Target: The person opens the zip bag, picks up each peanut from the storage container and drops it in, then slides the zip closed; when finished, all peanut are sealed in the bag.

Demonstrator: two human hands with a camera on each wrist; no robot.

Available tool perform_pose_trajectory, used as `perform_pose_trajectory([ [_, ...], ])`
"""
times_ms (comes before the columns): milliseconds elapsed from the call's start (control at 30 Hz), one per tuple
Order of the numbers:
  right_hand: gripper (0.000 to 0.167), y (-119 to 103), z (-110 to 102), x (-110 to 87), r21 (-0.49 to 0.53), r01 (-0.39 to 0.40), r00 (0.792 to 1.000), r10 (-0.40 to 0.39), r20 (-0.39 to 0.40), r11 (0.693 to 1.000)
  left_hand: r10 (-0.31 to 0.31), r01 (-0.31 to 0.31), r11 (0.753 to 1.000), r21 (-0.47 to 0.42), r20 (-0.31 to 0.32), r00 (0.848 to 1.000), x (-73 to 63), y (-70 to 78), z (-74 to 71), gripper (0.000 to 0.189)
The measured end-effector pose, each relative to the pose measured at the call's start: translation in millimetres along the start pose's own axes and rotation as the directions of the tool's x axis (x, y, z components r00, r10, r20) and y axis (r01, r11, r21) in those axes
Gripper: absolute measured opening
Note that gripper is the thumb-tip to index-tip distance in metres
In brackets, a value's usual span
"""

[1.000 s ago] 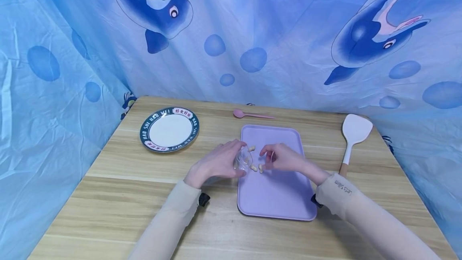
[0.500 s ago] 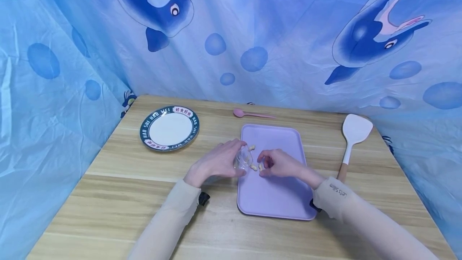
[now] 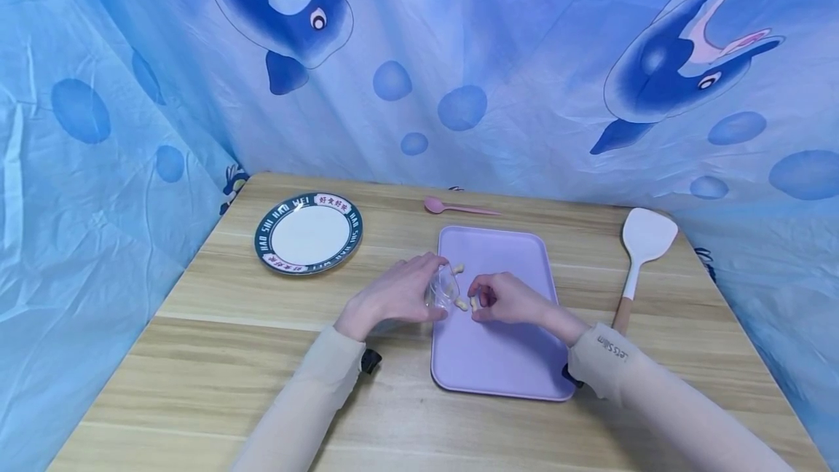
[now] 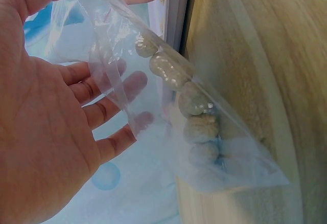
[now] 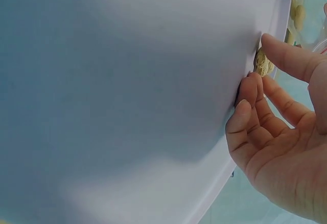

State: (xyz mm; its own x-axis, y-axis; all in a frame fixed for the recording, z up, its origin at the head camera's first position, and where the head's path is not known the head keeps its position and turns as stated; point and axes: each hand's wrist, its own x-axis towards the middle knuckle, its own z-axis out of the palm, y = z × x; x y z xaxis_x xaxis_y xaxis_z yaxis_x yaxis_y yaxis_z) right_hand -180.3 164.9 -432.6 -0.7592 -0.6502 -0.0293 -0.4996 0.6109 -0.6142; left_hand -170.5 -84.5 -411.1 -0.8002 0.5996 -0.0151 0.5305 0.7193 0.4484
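Note:
My left hand holds a clear plastic bag at the left edge of the lilac tray. Several peanuts in their shells show through the bag's film in the left wrist view. Over the tray, my right hand has its thumb and forefinger on either side of a peanut, pinching it at the tray surface. Two more peanuts lie near the bag's mouth, an upper peanut and a lower peanut.
A white plate with a dark green patterned rim stands at the back left. Behind the tray lies a pink spoon. A white spatula with a wooden handle lies to the right. Blue dolphin-print cloth hangs behind the wooden table.
My right hand has come down and slightly toward me, and its thumb and forefinger have closed around a peanut on the tray. The left hand and the bag have stayed in place.

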Motion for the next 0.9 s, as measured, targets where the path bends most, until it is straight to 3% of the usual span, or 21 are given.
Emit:
perform_pose_trajectory([
  [433,0.026,-3.8,-5.7,0.4,0.003,-0.014,1.000,0.014,-0.009,1.000,-0.003,0.003,1.000,-0.010,0.004,1.000,-0.1,-0.3,-0.6,0.084],
  [900,0.028,-23.1,-29.9,6.9,0.005,0.063,0.996,-0.062,-0.062,0.998,0.004,-0.004,1.000,-0.011,-0.002,1.000,-0.7,-0.2,-1.1,0.084],
])
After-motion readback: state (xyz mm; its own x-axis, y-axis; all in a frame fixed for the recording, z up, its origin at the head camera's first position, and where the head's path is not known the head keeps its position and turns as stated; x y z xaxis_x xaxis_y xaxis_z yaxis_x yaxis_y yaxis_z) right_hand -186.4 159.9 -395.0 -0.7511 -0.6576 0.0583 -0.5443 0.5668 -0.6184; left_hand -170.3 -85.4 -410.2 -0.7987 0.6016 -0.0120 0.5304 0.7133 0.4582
